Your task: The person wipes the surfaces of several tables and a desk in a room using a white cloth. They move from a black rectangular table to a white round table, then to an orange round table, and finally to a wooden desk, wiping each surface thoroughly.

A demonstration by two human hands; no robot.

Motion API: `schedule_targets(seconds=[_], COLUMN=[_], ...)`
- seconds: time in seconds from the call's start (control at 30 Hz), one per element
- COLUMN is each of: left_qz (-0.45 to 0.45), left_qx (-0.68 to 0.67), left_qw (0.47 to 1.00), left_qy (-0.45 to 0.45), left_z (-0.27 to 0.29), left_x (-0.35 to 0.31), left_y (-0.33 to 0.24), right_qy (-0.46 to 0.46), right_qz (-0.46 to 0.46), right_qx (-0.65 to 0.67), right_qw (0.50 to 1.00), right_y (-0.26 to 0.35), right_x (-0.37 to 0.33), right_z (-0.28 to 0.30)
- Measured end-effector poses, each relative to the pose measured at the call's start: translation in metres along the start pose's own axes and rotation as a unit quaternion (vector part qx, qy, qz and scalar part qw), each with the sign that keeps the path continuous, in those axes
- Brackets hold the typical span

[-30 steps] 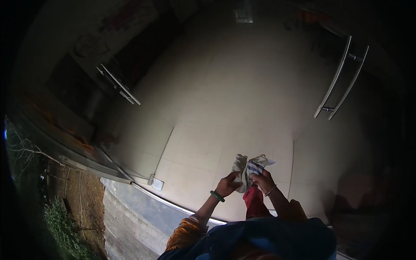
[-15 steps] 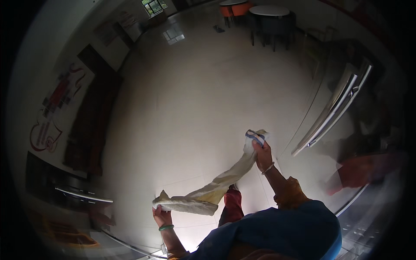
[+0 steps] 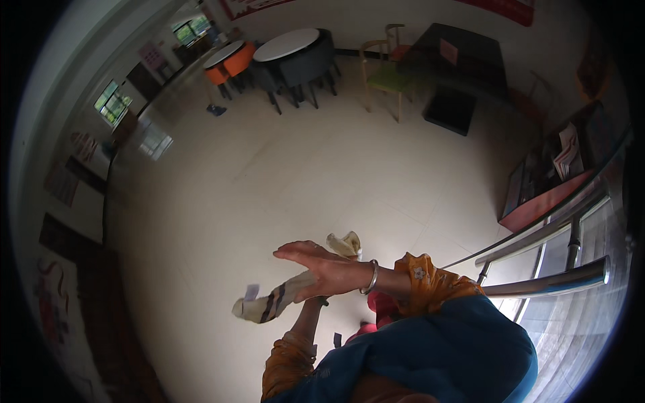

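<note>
An off-white cloth (image 3: 271, 305) with dark stripes and a small pale tag sticks out to the left beneath my right hand (image 3: 330, 270). Another crumpled end of it shows just beyond that hand. My right hand, a silver bangle on its wrist, is stretched out flat to the left over the cloth, fingers extended and thumb apart. My left forearm (image 3: 307, 326) rises from below to the same spot. The left hand itself is hidden behind the right one, so its hold on the cloth cannot be seen.
A shiny metal rail (image 3: 551, 279) runs close on my right, with a rack of papers (image 3: 568, 154) beyond it. Farther off stand a round table (image 3: 287, 43) with dark chairs, orange chairs (image 3: 238, 60), a green-seated chair (image 3: 390, 78) and a dark table (image 3: 457, 50). Pale tiled floor lies ahead.
My view has swung to the right. The hands were apart, stretching the cloth between them; now they are together, the right hand open across the left and the cloth bunched.
</note>
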State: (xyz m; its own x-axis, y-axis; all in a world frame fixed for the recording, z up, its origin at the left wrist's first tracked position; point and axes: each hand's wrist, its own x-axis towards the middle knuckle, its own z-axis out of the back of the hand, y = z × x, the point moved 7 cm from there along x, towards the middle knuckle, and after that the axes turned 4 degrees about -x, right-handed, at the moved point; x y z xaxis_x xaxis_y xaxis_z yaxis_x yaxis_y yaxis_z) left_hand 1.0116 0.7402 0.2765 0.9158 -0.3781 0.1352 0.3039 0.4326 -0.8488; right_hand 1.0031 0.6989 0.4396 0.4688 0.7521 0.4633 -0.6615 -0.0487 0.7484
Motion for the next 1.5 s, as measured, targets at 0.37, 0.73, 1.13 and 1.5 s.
schedule_targets(seconds=[0.37,0.73,1.13,1.5], left_qz=[0.129,0.139,0.136,0.075], left_qx=[-0.392,-0.572,-0.268,-0.148], left_qw=[0.903,0.728,0.641,0.709], left_qy=[0.12,0.351,0.706,0.685], left_z=[0.032,-0.018,-0.195,-0.423], left_x=[0.298,0.52,0.659,0.798], left_y=[0.044,0.039,0.03,-0.1], right_qy=[-0.211,-0.515,-0.796,-0.838], right_qz=[-0.349,-0.28,-0.373,-0.134], right_qx=[0.068,0.045,0.142,0.265], right_qw=[0.91,0.809,0.455,0.457], right_y=[-0.275,-0.377,-0.379,-0.36], right_x=[-0.059,-0.07,-0.253,-0.46], right_z=[0.194,0.366,0.442,0.583])
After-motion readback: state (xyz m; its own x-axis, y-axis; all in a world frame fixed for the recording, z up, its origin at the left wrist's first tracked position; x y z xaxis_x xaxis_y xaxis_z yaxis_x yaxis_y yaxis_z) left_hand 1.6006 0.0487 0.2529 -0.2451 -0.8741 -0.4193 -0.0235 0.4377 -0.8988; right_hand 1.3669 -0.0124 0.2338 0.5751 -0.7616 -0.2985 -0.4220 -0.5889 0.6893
